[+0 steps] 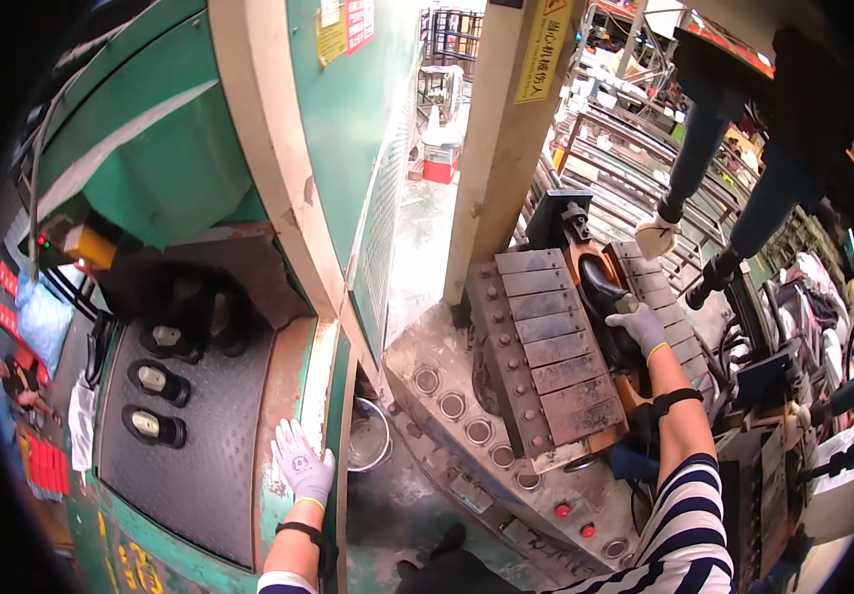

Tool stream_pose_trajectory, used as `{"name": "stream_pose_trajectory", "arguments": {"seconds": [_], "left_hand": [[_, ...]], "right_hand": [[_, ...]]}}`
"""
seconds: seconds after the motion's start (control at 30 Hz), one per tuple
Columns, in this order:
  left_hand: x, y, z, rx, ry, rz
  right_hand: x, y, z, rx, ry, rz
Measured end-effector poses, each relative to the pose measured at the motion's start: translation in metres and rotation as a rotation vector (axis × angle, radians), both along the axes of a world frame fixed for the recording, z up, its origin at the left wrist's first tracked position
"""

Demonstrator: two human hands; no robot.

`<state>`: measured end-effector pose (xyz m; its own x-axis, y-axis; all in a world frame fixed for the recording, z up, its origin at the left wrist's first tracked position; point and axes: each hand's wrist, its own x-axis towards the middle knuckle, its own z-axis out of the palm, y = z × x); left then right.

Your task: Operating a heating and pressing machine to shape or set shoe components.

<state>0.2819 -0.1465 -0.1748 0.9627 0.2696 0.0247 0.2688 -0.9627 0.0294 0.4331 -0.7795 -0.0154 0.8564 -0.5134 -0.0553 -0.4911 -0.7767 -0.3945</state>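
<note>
My left hand (pixel 303 463), in a white glove, lies on the painted metal edge (pixel 278 515) of the green machine, its fingers spread and nothing in them. Out to the right, my right hand (pixel 640 329), also gloved, is closed around the pale-topped part of a black shoe (pixel 600 282). That shoe sits in a press (pixel 555 346) between two banks of metal plates. My palm and glove hide part of the shoe. On the dark belt (pixel 214 436) at left, several black shoes (pixel 157 381) with pale lasts in them stand in a row.
A dark flap (pixel 258 272) hangs at the machine's opening. Two red buttons (pixel 587 531) sit on the press base. A metal bucket (pixel 367 436) stands between the machines. Dark jointed arms (pixel 694 148) hang at upper right. A pale post (pixel 506 129) rises beside the press.
</note>
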Motion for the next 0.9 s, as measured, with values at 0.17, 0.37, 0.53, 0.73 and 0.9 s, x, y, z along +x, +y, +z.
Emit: {"name": "stream_pose_trajectory", "arguments": {"seconds": [0.17,0.37,0.53,0.73,0.9], "left_hand": [[-0.008,0.007,0.003,-0.089,-0.173,-0.027],[-0.009,0.002,0.007,-0.150,-0.216,-0.036],[-0.010,0.019,-0.020,-0.446,-0.314,0.070],[-0.078,-0.043,0.094,-2.247,-0.086,0.080],[-0.100,0.085,0.131,-2.254,-0.149,0.185]], "right_hand": [[-0.004,0.008,0.030,-0.086,0.048,0.003],[-0.076,0.037,0.087,0.444,-0.405,0.251],[-0.161,0.219,0.091,0.575,-0.468,0.259],[-0.232,0.422,0.033,0.628,-0.316,0.452],[-0.281,0.564,-0.019,0.545,-0.306,0.700]]}}
